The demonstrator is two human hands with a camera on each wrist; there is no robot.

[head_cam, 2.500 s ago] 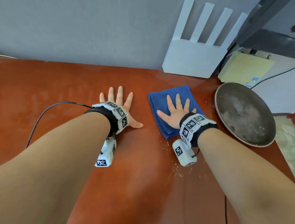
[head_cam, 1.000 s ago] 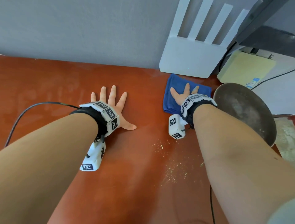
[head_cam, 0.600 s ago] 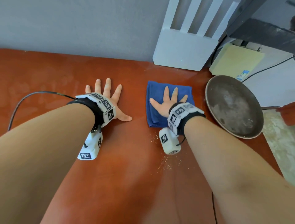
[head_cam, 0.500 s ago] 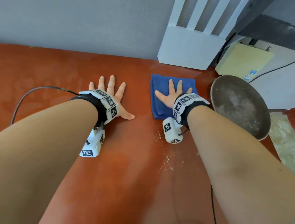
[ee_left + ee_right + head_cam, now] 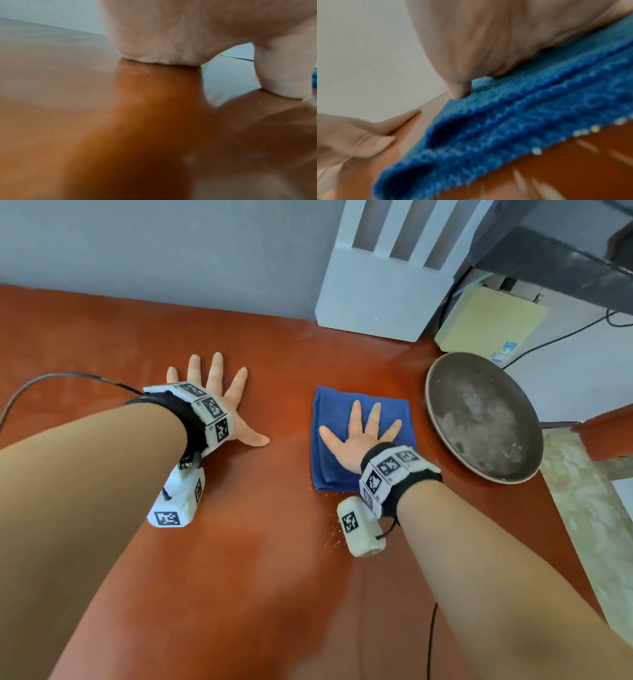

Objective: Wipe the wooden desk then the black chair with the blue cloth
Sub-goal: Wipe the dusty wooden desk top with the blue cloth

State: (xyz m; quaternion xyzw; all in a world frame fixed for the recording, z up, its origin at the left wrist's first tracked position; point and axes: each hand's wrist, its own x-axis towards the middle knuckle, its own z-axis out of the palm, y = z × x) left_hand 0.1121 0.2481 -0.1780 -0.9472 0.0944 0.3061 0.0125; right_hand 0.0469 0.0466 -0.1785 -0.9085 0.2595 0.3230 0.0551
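Observation:
The folded blue cloth (image 5: 329, 433) lies flat on the reddish-brown wooden desk (image 5: 274, 559), right of centre. My right hand (image 5: 359, 433) presses on it with fingers spread straight. In the right wrist view the cloth (image 5: 505, 128) fills the middle under my palm (image 5: 479, 40), blurred, with pale crumbs (image 5: 536, 150) along its near edge. My left hand (image 5: 219, 398) rests flat on the bare desk to the cloth's left, fingers splayed. The left wrist view shows the heel of that hand (image 5: 163, 40) on the wood (image 5: 85, 121). No black chair is in view.
A round dark metal pan (image 5: 483, 419) sits on the desk just right of the cloth. A white slatted stand (image 5: 380, 292) leans against the grey wall behind. A yellowish box (image 5: 489, 320) stands at the back right. Crumbs (image 5: 334, 537) lie near my right wrist. A black cable (image 5: 51, 381) runs at left.
The right hand has slid the cloth from the far spot by the white stand back toward me and slightly left. The left hand has stayed flat in place.

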